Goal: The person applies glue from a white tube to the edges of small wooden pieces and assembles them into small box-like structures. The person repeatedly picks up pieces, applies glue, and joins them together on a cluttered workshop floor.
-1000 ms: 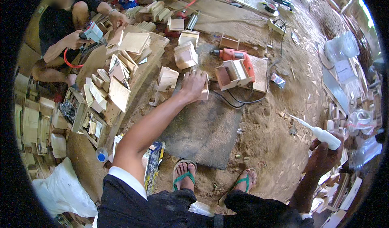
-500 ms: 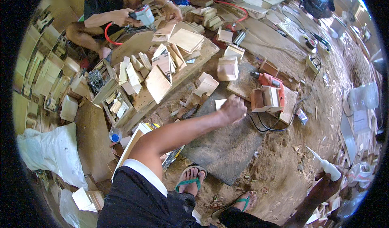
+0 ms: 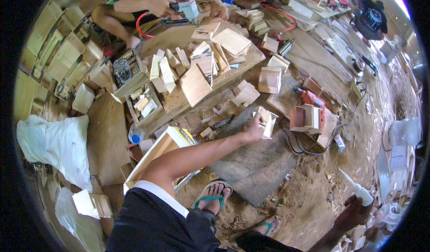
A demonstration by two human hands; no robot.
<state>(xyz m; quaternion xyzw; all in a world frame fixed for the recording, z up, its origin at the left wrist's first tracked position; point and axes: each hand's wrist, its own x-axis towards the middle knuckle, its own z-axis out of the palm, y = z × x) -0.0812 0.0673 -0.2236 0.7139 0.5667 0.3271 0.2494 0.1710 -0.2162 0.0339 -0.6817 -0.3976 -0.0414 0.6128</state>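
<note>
Fingers closed, my left hand (image 3: 253, 131) grips a small wooden box piece (image 3: 269, 126) with pale panels above the dark mat (image 3: 255, 171). My fingers hide part of it. Off at the right, my right hand (image 3: 354, 211) is wrapped round a white squeeze bottle (image 3: 363, 195) whose long thin nozzle points up and to the left. Just right of the left hand, a small open wooden box (image 3: 306, 119) sits against a red power drill (image 3: 312, 99) on a board. Another small wooden box (image 3: 270, 80) stands farther off.
Across a low wooden table (image 3: 170, 106) piled with thin wood pieces (image 3: 195, 84), another person holds a nail gun (image 3: 187, 8) on a red hose. By my left forearm lies an open white-sided box (image 3: 154, 152). A black cord (image 3: 329, 148) crosses the sawdust-covered floor.
My left hand has turned and now shows the small wooden box piece raised in its grip. The right hand still holds the bottle. The whole view has shifted slightly.
</note>
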